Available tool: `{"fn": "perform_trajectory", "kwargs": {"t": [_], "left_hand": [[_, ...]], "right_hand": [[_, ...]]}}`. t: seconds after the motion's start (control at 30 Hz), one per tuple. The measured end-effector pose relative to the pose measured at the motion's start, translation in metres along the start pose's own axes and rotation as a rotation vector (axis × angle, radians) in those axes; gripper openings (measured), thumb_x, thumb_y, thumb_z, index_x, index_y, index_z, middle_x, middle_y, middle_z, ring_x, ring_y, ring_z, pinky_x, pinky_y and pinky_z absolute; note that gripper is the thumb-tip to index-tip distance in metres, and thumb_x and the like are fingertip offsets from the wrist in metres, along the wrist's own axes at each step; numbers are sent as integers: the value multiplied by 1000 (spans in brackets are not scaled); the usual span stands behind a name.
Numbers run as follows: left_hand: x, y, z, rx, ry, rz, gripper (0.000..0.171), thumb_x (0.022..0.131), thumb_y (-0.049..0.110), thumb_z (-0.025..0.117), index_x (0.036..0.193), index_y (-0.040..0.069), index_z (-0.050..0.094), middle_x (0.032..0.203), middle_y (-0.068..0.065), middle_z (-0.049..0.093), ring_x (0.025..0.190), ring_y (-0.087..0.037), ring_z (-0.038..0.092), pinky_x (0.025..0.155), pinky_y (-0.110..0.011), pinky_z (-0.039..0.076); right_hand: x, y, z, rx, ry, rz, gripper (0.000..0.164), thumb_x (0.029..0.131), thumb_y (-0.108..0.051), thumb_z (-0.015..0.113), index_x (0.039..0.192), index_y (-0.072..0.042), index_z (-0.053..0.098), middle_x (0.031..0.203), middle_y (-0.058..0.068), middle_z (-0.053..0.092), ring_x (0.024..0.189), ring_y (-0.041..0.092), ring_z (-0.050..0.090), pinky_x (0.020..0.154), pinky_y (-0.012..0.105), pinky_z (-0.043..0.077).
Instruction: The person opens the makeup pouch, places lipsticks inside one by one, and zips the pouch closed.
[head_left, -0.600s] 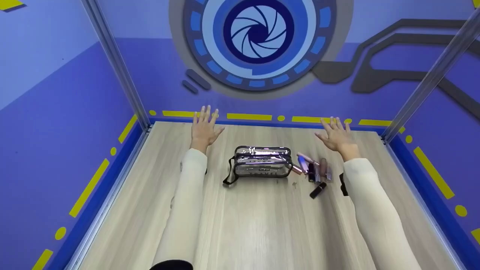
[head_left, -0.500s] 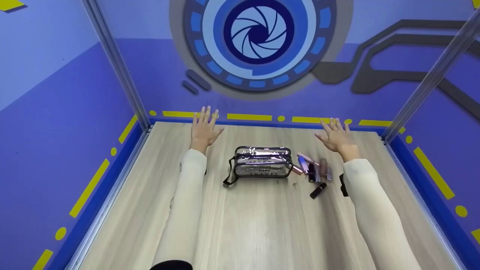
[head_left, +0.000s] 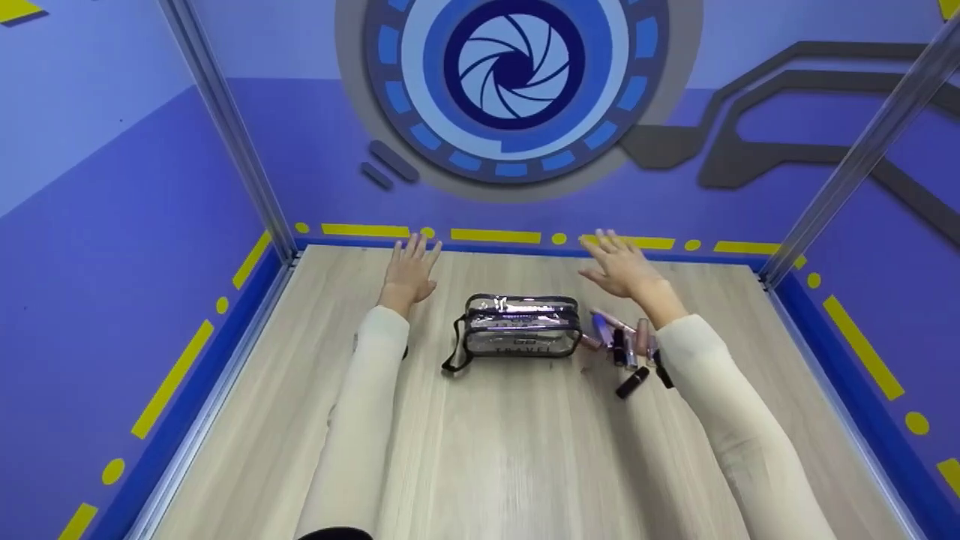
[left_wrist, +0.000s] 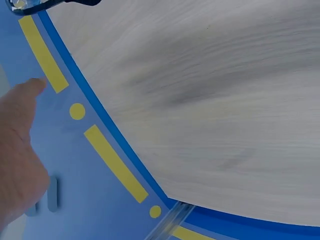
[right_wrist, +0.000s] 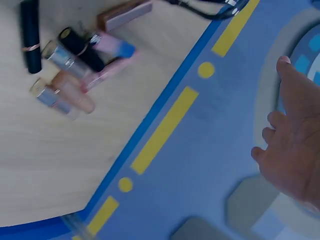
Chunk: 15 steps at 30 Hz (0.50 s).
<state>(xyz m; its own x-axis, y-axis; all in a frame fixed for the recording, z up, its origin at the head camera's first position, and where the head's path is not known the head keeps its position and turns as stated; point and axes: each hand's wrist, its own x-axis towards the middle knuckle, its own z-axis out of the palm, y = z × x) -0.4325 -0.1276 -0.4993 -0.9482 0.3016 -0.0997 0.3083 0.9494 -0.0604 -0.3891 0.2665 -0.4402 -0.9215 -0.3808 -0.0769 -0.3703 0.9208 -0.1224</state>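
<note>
A clear zip pouch (head_left: 521, 343) with black trim and the word TRAVEL lies at the middle of the table, its black strap (head_left: 454, 352) to the left. Beside its right end are several lip gloss and lipstick tubes in a loose heap, among them a pink tube (right_wrist: 73, 92), a purple-blue tube (head_left: 602, 330) and a black lipstick (head_left: 632, 382) at the near side. My left hand (head_left: 409, 276) is raised beyond the pouch's left end, fingers extended, holding nothing. Beyond the heap, my right hand (head_left: 622, 270) is held up with fingers spread, also holding nothing. My right sleeve and wrist strap partly hide the heap's right side.
The wood-grain table (head_left: 495, 457) is bounded by a blue printed back wall (head_left: 300, 150) and side walls. Metal posts (head_left: 232, 135) rise at the far corners. A small brownish tube (head_left: 590, 341) lies at the pouch's right end.
My right hand has moved left, from right of the tubes to above their far side. My left hand has come slightly nearer, and its fingers are closer together. Pouch and tubes stay put.
</note>
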Motion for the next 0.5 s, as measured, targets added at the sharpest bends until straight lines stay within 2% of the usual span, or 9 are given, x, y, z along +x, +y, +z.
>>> {"fn": "perform_trajectory", "kwargs": {"t": [0.13,0.23,0.3,0.5], "left_hand": [[-15,4,-4,-39,-57,69,82,100,29,65,165,12,18,172,-20,10,160,-37,7,130,-56,7],[-26,9,-8,-79,-105,124,86,95,28,72,163,9,23,170,-22,17,159,-38,15,130,-56,13],[-28,11,-6,-117,-140,153,90,92,28,76,163,10,24,169,-22,22,157,-39,20,129,-56,16],[-36,21,4,-217,-181,220,93,87,29,82,162,13,29,164,-19,35,152,-40,33,126,-55,25]], "right_hand": [[9,-28,2,20,18,-99,64,108,-39,46,163,-14,26,168,24,18,156,45,18,125,62,15],[9,-43,5,45,2,-149,60,108,-37,49,161,-14,32,167,22,24,152,46,30,122,62,27],[7,-49,7,57,-3,-186,56,107,-34,52,157,-11,40,164,21,33,146,46,41,119,61,34],[1,-57,14,44,40,-263,40,103,-25,60,138,-4,62,139,22,63,122,41,65,106,54,52]]}}
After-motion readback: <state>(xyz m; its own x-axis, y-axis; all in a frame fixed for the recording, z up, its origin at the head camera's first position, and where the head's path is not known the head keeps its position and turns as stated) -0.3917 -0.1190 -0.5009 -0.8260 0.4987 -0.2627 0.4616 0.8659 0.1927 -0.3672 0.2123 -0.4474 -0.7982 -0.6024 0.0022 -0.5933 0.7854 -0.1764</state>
